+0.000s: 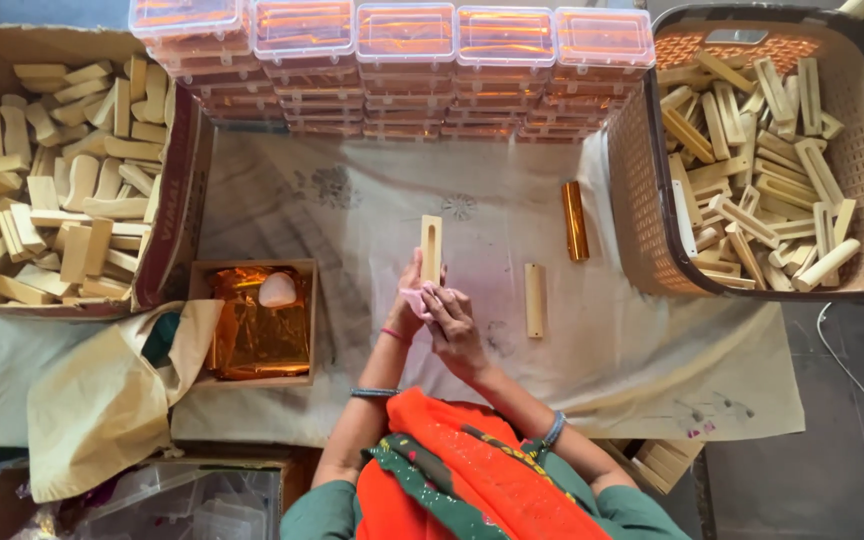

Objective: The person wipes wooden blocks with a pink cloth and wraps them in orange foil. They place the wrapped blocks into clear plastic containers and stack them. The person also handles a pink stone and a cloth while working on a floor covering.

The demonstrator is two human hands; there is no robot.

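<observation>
The lower end of the wooden block (431, 250) is hidden inside the left hand (410, 300), whose grip is clenched around it, holding it upright near the middle of the cloth (372, 200). A pink rag (418, 298) peeks out between both hands; the right hand (452, 325) presses on it, fingers curled, though what exactly its grip holds cannot be made out. The block is pale yellow, slim, with a long slot down its face. At 3 o'clock lies another wooden piece (534, 299).
</observation>
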